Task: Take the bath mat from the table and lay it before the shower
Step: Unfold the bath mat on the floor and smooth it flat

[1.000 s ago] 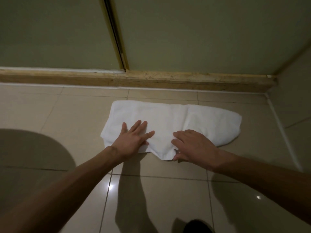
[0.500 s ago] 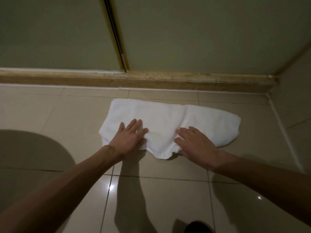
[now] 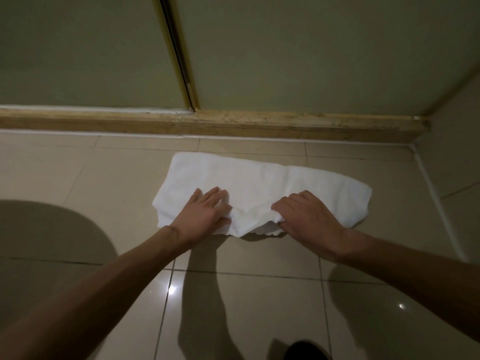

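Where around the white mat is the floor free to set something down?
Free: the tiles left of the bath mat, up to the wooden threshold; the tiles between the forearms. Narrow: the strip between mat and threshold, the gap to the right wall. Crowded: the mat's near edge, under the left hand and right hand.

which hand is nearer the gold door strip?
Left. Left hand lies on the bath mat in front of the gold door strip; right hand grips the mat's edge farther right.
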Action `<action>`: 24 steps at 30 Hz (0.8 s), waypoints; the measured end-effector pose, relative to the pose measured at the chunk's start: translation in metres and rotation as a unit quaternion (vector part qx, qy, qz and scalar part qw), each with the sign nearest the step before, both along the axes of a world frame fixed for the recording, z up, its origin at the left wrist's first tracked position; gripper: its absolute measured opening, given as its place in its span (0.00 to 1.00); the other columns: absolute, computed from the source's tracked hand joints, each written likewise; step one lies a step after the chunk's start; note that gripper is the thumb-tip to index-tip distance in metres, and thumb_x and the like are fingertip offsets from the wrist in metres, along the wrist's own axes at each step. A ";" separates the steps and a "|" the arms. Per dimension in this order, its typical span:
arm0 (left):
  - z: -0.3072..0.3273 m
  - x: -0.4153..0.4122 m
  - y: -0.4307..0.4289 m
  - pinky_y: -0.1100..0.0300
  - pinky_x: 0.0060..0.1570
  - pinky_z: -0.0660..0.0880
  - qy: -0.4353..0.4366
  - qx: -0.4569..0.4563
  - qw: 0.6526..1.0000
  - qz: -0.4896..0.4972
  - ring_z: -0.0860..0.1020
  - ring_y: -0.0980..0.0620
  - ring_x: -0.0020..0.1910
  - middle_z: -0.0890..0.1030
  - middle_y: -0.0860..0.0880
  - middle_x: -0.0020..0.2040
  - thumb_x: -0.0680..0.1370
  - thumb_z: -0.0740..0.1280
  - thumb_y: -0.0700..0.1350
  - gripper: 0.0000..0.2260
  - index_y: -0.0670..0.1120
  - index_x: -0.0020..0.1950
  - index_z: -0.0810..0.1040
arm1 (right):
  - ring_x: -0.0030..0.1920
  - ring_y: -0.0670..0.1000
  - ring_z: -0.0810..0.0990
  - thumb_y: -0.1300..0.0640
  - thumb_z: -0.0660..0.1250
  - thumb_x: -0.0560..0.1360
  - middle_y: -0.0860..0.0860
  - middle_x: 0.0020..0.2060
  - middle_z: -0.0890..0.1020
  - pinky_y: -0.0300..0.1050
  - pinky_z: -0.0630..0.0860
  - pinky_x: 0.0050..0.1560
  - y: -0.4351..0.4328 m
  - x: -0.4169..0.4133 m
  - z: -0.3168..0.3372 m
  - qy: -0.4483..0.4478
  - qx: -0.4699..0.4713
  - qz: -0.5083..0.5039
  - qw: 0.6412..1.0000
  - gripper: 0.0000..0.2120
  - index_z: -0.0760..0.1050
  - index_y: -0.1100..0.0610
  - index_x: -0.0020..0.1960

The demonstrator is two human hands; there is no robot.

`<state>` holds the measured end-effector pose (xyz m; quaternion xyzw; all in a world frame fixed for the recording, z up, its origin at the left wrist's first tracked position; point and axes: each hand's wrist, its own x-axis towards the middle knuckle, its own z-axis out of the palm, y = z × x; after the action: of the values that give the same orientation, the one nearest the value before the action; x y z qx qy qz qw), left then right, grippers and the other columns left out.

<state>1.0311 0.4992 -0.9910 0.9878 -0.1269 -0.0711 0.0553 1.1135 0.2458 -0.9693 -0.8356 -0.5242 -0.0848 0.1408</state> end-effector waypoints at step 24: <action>0.014 -0.012 0.033 0.50 0.53 0.65 -0.044 -0.049 0.990 0.122 0.73 0.42 0.56 0.76 0.44 0.57 0.76 0.62 0.42 0.06 0.44 0.52 0.74 | 0.56 0.56 0.75 0.38 0.44 0.78 0.55 0.58 0.77 0.53 0.69 0.59 0.054 -0.030 0.015 0.155 -0.119 0.000 0.981 0.28 0.73 0.55 0.60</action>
<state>1.0186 0.5318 -0.9769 0.9941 -0.0111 -0.0141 0.1067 1.0833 0.3001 -0.9539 -0.8494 -0.5022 0.1086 0.1201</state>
